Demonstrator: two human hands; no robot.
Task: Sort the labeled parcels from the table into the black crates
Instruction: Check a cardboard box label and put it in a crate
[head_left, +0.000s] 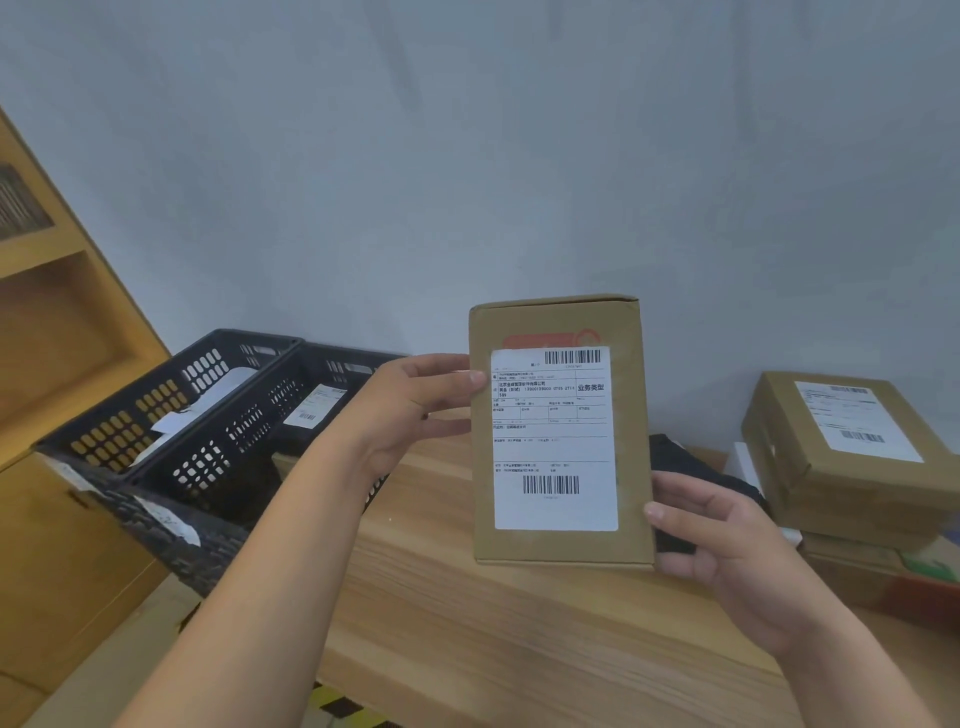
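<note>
A brown cardboard parcel (558, 431) stands upright above the wooden table, its white shipping label (two barcodes visible) facing the camera; two black perforated crates (208, 415) sit side by side at left, labeled parcels inside, more boxed parcels (841, 452) stacked at right

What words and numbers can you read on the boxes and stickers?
"业务类型": on the white label of the box held up by the left hand and right hand.
The rest of that label, barcodes included: too small or blurred to read.
Label on the stacked box at right: too blurred.
Labels inside the crates: too blurred.
</note>
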